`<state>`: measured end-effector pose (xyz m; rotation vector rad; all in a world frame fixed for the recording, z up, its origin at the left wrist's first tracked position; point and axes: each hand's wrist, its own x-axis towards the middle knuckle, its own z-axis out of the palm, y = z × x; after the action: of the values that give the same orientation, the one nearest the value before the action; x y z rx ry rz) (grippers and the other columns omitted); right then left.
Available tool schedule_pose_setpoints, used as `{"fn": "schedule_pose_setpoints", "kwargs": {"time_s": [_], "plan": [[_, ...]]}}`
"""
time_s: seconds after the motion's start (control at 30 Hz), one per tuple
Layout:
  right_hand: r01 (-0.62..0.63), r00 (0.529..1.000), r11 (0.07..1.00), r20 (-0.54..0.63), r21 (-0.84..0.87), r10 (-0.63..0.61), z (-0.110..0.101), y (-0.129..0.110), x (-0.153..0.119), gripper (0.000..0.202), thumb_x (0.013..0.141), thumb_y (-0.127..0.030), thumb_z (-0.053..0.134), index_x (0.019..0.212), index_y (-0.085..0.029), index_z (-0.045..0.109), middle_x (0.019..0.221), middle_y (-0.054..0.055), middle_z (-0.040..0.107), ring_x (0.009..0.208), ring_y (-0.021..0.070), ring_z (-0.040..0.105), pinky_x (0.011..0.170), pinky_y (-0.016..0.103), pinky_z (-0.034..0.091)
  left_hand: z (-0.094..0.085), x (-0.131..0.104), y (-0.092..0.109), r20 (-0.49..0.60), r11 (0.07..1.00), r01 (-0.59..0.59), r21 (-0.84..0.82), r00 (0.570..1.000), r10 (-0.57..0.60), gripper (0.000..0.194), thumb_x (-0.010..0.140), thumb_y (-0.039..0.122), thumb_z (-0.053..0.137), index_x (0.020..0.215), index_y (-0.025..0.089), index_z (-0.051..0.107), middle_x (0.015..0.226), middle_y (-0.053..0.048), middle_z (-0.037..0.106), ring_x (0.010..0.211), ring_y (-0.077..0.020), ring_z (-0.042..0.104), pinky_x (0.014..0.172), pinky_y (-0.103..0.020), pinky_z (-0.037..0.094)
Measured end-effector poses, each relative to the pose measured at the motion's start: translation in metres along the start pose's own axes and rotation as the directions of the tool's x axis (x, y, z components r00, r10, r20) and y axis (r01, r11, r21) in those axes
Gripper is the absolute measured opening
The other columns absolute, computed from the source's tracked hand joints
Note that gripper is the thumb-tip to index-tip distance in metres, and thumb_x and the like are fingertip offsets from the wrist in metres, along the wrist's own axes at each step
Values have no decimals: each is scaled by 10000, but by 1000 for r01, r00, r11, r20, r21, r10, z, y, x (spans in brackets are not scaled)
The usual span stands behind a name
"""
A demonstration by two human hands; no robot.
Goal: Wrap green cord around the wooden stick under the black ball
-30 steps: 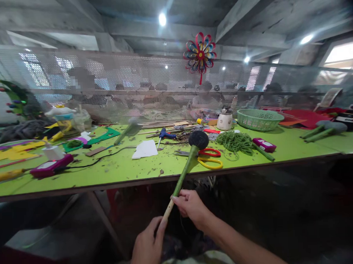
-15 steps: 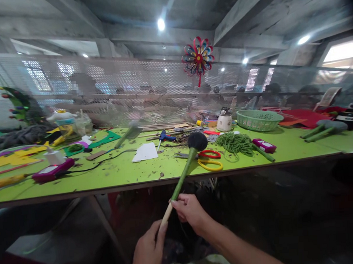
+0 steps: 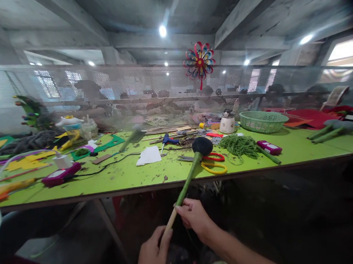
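Note:
A wooden stick (image 3: 171,220) with a dark, round, padded head (image 3: 202,146) slants up and away from me over the table's front edge. Green yarn (image 3: 189,178) is wound tightly round its upper part, while the lower part is bare wood. My left hand (image 3: 154,251) is closed round the bare lower end. Fingers of my right hand (image 3: 195,218) pinch at the lower edge of the winding, and a thin strand seems to hang below them. Behind the head lie scissors (image 3: 214,168) with red and yellow handles. A loose heap of green yarn (image 3: 240,147) lies to their right.
On the green table (image 3: 108,184) are a blue glue gun (image 3: 169,140), white paper (image 3: 148,155), purple devices (image 3: 61,175) with a cable, and scattered scraps. A green basket (image 3: 264,122) and similar wrapped sticks (image 3: 333,129) stand right. Behind rises a perforated screen (image 3: 125,83).
The whole view has shifted slightly, so the table and hands appear a little lower and farther right. Both hands keep their hold on the stick and yarn.

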<state>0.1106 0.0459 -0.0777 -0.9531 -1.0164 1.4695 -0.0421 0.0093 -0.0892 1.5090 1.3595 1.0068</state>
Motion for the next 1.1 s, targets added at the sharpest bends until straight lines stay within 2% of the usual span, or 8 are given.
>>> {"fn": "schedule_pose_setpoints", "kwargs": {"time_s": [0.1, 0.2, 0.3, 0.43, 0.57, 0.73, 0.83, 1.1], "plan": [[-12, 1000, 1000, 26, -1, 12, 0, -3, -3, 402, 620, -482, 722, 724, -134, 550, 394, -137, 287, 343, 23, 203, 363, 201, 126, 0, -1, -1, 161, 962, 178, -206, 976, -146, 461, 688, 598, 597, 777, 148, 644, 486, 47, 504, 384, -70, 367, 395, -177, 309], [-17, 998, 1000, 55, 20, 16, -1, -7, -5, 411, 622, -470, 725, 779, -121, 575, 394, -132, 311, 344, 25, 220, 371, 201, 133, 3, -1, -5, 393, 802, 444, -399, 873, -288, 507, 672, 637, 588, 816, 152, 614, 382, 111, 349, 273, -21, 139, 297, -166, 113], [-16, 997, 999, 70, 33, 14, -2, -8, -5, 409, 618, -458, 733, 787, -118, 581, 385, -133, 311, 341, 24, 217, 374, 202, 132, 5, 1, -8, 483, 739, 493, -458, 836, -259, 465, 698, 600, 591, 839, 157, 604, 381, 98, 392, 248, -24, 190, 287, -160, 118], [-28, 999, 999, 41, 26, 27, -2, -4, -2, 412, 609, -471, 733, 753, -124, 565, 380, -136, 305, 336, 23, 210, 369, 202, 124, 4, 5, -6, 294, 896, 348, -277, 918, -265, 506, 680, 633, 576, 813, 148, 625, 389, 47, 490, 296, -77, 358, 306, -170, 234], [-14, 999, 1000, 29, 9, 14, -2, -2, 0, 398, 625, -474, 726, 722, -130, 552, 375, -135, 308, 330, 23, 214, 366, 201, 139, 0, 6, 1, 18, 990, 67, -127, 998, -65, 391, 654, 527, 675, 740, 145, 663, 620, -6, 626, 596, -135, 548, 514, -179, 407], [-25, 994, 998, 105, 52, 19, -8, -4, -2, 403, 655, -460, 719, 810, -119, 572, 373, -129, 334, 335, 25, 206, 373, 198, 147, 2, 6, -2, 398, 786, 445, -429, 874, -277, 461, 679, 589, 625, 787, 141, 626, 413, 97, 374, 301, -16, 200, 317, -151, 138], [-34, 994, 998, 106, 59, 28, -12, -5, -4, 399, 672, -450, 713, 838, -113, 577, 373, -129, 338, 340, 26, 210, 374, 196, 152, 7, 7, -7, 532, 675, 545, -497, 806, -259, 437, 696, 575, 623, 800, 152, 597, 423, 100, 388, 274, -6, 190, 295, -145, 118], [-37, 996, 998, 82, 43, 34, -13, -8, -6, 444, 625, -473, 739, 844, -119, 583, 375, -157, 258, 334, 19, 165, 357, 197, 138, 22, 8, -11, 383, 795, 406, -450, 892, -239, 471, 671, 636, 607, 655, 175, 511, 336, 128, 294, 264, -11, 146, 268, -140, 121]]}}
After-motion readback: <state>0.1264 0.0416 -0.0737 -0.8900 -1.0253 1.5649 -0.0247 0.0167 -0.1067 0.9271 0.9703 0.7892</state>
